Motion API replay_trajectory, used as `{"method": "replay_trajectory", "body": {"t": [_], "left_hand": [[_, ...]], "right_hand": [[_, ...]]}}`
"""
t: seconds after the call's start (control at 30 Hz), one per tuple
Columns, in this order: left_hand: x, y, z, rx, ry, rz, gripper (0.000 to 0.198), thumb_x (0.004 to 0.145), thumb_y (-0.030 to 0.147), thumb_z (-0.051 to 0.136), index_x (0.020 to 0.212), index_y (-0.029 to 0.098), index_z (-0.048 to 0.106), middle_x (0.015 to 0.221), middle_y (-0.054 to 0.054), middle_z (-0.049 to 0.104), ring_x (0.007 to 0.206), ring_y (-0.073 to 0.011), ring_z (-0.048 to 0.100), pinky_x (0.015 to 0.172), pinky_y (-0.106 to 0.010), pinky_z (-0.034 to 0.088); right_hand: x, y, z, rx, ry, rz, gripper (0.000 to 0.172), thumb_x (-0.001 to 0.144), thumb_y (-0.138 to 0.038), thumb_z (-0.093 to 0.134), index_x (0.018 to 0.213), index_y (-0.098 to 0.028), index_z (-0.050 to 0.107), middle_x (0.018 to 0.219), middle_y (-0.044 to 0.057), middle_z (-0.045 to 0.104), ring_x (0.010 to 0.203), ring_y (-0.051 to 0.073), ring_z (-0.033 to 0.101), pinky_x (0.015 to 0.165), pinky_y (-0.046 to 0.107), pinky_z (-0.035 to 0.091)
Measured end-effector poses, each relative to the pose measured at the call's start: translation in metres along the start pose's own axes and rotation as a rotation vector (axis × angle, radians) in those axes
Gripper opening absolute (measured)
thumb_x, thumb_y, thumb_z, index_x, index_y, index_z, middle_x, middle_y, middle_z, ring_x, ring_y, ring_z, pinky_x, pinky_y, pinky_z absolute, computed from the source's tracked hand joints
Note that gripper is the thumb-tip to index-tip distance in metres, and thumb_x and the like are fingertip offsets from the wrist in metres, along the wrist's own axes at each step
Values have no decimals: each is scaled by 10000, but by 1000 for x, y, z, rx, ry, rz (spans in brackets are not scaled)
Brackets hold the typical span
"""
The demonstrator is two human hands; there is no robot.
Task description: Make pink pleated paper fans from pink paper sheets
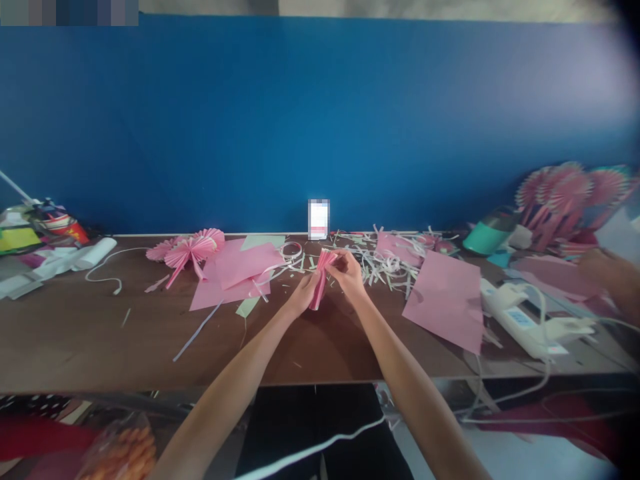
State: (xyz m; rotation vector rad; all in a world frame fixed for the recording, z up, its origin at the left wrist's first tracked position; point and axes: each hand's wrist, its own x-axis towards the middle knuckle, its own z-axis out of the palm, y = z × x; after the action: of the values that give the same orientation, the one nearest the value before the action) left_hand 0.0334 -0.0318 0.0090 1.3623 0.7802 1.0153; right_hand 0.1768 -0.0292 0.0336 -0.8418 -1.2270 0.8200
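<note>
Over the middle of the brown table, a narrow pleated strip of pink paper [320, 291] stands on a slant between my hands. My left hand [304, 293] is closed round its lower left side. At its upper right end, my right hand [347, 270] pinches the folds with thumb and fingers. Cut white paper strips [383, 265] lie in a tangle just beyond my right hand. To the left, pink sheets [233, 270] overlap beside finished-looking pleated pink paper fans [193, 250].
A pink sheet [445, 297] lies at right, next to a white power strip [520, 320] with plugs and cables. Behind it are a green-and-black container [490, 230] and several pink paper fans [565, 190]. Another person's hand [607, 267] reaches in. A bright phone-like screen [319, 220] stands against the blue partition [320, 120].
</note>
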Motion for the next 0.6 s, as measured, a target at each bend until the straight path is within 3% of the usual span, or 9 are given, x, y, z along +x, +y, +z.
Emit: {"method": "replay_trajectory", "body": {"t": [0.6], "left_hand": [[-1, 3, -2, 107, -20, -37, 557, 867, 658, 375, 704, 146, 520, 555, -3, 527, 502, -114, 484, 519, -248, 371]], "right_hand": [[1, 9, -2, -95, 4, -62, 284, 709, -285, 704, 947, -213, 567, 792, -16, 587, 649, 125, 546, 584, 248, 440]]}}
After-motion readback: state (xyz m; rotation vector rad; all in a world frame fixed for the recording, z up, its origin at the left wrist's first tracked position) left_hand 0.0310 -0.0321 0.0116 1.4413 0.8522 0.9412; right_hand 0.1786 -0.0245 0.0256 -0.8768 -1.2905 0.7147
